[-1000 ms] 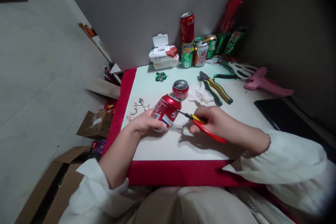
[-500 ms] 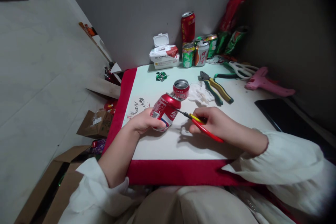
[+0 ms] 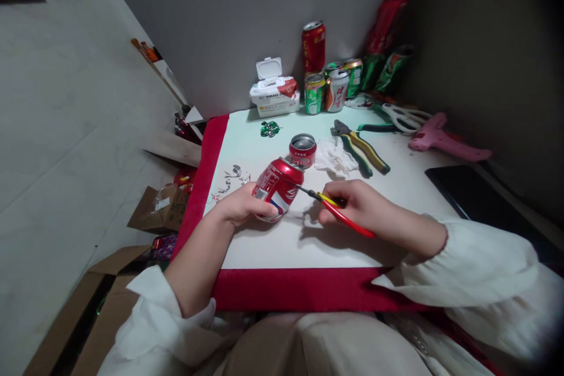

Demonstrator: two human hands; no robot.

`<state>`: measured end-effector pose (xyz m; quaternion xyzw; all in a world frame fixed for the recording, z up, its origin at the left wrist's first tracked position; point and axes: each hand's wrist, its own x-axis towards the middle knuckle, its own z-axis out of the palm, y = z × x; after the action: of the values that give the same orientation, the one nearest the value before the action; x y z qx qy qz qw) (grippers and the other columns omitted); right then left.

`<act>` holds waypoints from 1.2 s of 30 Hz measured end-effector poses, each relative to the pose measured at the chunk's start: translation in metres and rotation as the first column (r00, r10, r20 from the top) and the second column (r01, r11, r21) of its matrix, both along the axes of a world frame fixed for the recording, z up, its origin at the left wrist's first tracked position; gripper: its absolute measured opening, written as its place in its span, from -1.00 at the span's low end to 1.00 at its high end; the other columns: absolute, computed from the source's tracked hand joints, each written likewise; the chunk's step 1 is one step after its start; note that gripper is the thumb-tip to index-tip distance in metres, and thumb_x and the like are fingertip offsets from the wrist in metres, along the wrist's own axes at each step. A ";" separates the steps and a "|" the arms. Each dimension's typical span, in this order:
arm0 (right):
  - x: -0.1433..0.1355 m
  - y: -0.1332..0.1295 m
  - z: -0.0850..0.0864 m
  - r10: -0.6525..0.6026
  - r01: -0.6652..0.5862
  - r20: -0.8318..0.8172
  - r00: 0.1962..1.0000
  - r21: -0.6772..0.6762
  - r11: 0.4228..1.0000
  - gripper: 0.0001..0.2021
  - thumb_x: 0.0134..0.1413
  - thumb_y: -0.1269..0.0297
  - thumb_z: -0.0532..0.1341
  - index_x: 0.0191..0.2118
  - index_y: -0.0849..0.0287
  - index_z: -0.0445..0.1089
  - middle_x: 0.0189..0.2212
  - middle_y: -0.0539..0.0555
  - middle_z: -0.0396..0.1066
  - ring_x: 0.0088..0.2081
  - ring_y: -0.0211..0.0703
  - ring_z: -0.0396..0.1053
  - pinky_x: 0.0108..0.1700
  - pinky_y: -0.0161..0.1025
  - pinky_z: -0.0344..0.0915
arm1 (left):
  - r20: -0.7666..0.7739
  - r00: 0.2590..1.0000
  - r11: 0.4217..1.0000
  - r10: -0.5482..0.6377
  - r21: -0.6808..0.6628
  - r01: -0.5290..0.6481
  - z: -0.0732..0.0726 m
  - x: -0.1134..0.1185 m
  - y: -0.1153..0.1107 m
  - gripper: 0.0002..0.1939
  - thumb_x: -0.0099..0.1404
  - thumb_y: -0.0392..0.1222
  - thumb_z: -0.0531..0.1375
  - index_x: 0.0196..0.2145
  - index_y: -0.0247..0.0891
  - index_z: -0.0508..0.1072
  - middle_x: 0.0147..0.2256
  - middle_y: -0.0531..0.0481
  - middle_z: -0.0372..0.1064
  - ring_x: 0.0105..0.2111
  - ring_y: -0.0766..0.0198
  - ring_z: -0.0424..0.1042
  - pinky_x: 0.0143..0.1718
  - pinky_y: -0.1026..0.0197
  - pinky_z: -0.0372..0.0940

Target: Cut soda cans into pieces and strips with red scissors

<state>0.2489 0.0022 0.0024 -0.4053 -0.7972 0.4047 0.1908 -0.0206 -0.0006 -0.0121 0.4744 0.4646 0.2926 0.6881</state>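
Gripping the can [image 3: 286, 175] at its lower part, the left hand [image 3: 245, 207] is closed around it, with the thumb lying along the side that faces the person. The can is red, and it is tilted, its top leaning toward 1 o'clock; it is found near the middle of the counter [image 3: 264, 254]. At 3 o'clock from the can, the right hand [image 3: 358, 202] is wrapped around the handles of the pliers [image 3: 350, 222], one handle red and one yellow. The thin dark nose of the pliers points toward 9 o'clock and reaches the side of the can; whether it bites the metal is too small to tell. Just beside the can, at 1 o'clock, a short can [image 3: 302, 157] stands upright, and I cannot tell if the two are touching. Taking all directions from the can, a crumpled tissue [image 3: 335, 158] lies at 2 o'clock, and farther along the same line are the bigger pliers [image 3: 370, 155] with green and yellow handles, then the scissors [image 3: 403, 117]. The pink glue gun [image 3: 447, 140] lies between 2 and 3 o'clock. At 9 o'clock, silver scraps [image 3: 235, 174] are scattered; at 12 o'clock there are green scraps [image 3: 269, 128], and behind them the wipes [image 3: 277, 107], with the lid standing open.
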 end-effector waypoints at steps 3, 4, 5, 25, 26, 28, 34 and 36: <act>-0.001 -0.001 -0.001 -0.025 0.025 -0.002 1.000 -0.023 0.999 -0.47 -0.06 -0.29 0.30 -0.50 0.16 0.32 -0.51 0.02 0.32 -0.44 -0.18 0.19 -0.42 -0.23 0.09 | -0.008 1.000 1.000 0.018 0.000 -0.018 -0.001 0.000 0.000 -0.53 -0.26 -0.25 0.48 -0.32 -0.40 0.54 -0.42 -0.10 0.51 -0.44 0.23 0.42 -0.36 0.21 0.25; -0.001 -0.001 -0.001 -0.041 0.041 0.007 0.999 -0.016 0.999 -0.47 -0.06 -0.28 0.30 -0.51 0.15 0.31 -0.51 0.02 0.31 -0.45 -0.19 0.19 -0.42 -0.23 0.08 | -0.014 1.000 1.000 0.026 -0.004 -0.026 -0.002 0.000 0.000 -0.53 -0.27 -0.25 0.49 -0.32 -0.40 0.54 -0.43 -0.09 0.51 -0.44 0.23 0.42 -0.37 0.21 0.24; -0.002 -0.001 -0.002 -0.054 0.054 0.018 0.998 -0.003 0.999 -0.47 -0.05 -0.29 0.29 -0.52 0.15 0.29 -0.52 0.01 0.29 -0.45 -0.19 0.17 -0.43 -0.23 0.07 | -0.020 0.999 0.999 0.034 -0.008 -0.034 -0.002 0.001 0.000 -0.52 -0.27 -0.26 0.49 -0.32 -0.39 0.53 -0.43 -0.08 0.50 -0.45 0.25 0.41 -0.37 0.22 0.23; -0.002 0.000 0.000 -0.062 0.057 0.079 0.995 0.058 0.997 -0.43 -0.04 -0.35 0.23 -0.54 0.14 0.28 -0.55 0.01 0.25 -0.46 -0.19 0.14 -0.42 -0.21 0.05 | -0.092 0.993 0.997 0.071 0.015 -0.070 0.000 0.007 -0.001 -0.59 -0.25 -0.28 0.44 -0.36 -0.37 0.49 -0.47 -0.02 0.43 -0.48 0.30 0.34 -0.40 0.23 0.17; -0.002 0.001 -0.001 -0.061 0.057 0.081 0.995 0.058 0.997 -0.43 -0.04 -0.35 0.23 -0.55 0.14 0.27 -0.56 0.01 0.24 -0.46 -0.19 0.13 -0.43 -0.21 0.04 | -0.097 0.993 0.997 0.071 0.013 -0.070 -0.001 0.007 -0.001 -0.61 -0.24 -0.28 0.44 -0.38 -0.37 0.48 -0.49 -0.01 0.41 -0.49 0.31 0.32 -0.42 0.24 0.15; 0.000 0.002 -0.003 -0.055 0.051 0.076 0.996 0.053 0.997 -0.43 -0.03 -0.34 0.23 -0.55 0.14 0.27 -0.57 0.00 0.23 -0.47 -0.20 0.12 -0.43 -0.21 0.04 | -0.098 0.994 0.998 0.056 0.009 -0.055 -0.002 0.008 -0.001 -0.61 -0.23 -0.27 0.44 -0.37 -0.37 0.49 -0.49 -0.01 0.41 -0.49 0.31 0.32 -0.42 0.24 0.14; 0.002 0.003 -0.005 -0.042 0.037 0.056 0.998 0.086 0.996 -0.40 -0.02 -0.34 0.24 -0.62 0.13 0.20 -0.62 -0.03 0.16 -0.48 -0.21 0.09 -0.42 -0.20 0.04 | -0.106 0.994 1.000 0.022 0.001 -0.022 -0.001 0.008 -0.001 -0.63 -0.22 -0.26 0.43 -0.39 -0.37 0.47 -0.50 -0.01 0.38 -0.50 0.31 0.29 -0.44 0.24 0.12; 0.002 0.003 -0.003 -0.037 0.034 0.062 0.997 0.042 0.999 -0.41 -0.02 -0.35 0.24 -0.59 0.14 0.26 -0.60 -0.01 0.22 -0.47 -0.20 0.13 -0.42 -0.20 0.05 | -0.116 0.993 1.000 0.029 0.007 -0.028 0.000 0.009 -0.002 -0.64 -0.24 -0.27 0.42 -0.41 -0.36 0.47 -0.52 0.00 0.37 -0.51 0.32 0.28 -0.44 0.24 0.11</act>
<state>0.2508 0.0048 -0.0009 -0.4277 -0.8037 0.3719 0.1812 -0.0119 -0.0023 -0.0122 0.4858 0.5099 0.2756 0.6543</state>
